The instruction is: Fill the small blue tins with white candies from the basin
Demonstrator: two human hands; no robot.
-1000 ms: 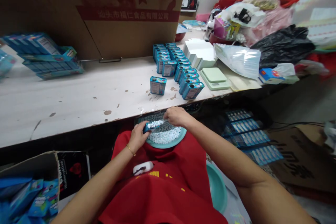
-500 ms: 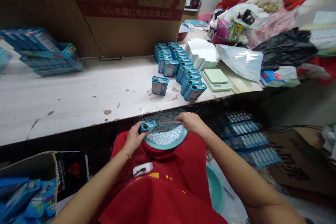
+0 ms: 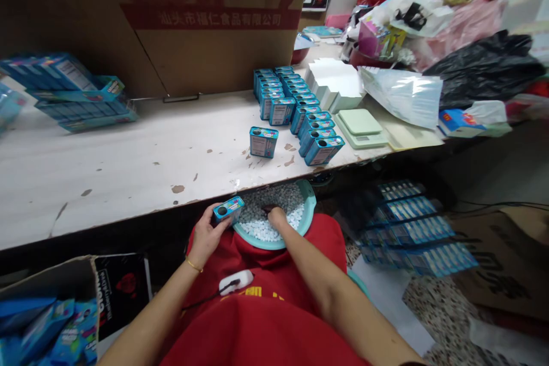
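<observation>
Big cardboard box [image 3: 214, 23] stood at the back of the table [image 3: 107, 166], red print across its face. Black bag [image 3: 484, 66] lay in the clutter at far right. Trays of tins [image 3: 412, 229] were stacked low, below the table's right end. Blue cartons [image 3: 77, 91] were piled at the table's far left.

Rows of tins [image 3: 300, 108] stood packed upright right of centre. A green scale [image 3: 361, 126] sat just beside them on the right, and a lone tin [image 3: 263, 142] stood apart on their left.

Teal basin [image 3: 311, 209] sat in the person's lap, its far side tucked under the table edge, full of white tablets [image 3: 278, 200].

Left hand [image 3: 206, 235] was wrapped around a blue tin [image 3: 229, 210], held tilted at the basin's left rim, just above the tablets. Right hand [image 3: 277, 218] was down in the basin with its fingers curled into the tablets. I couldn't tell whether it gripped anything. The hands were near each other, not touching.
</observation>
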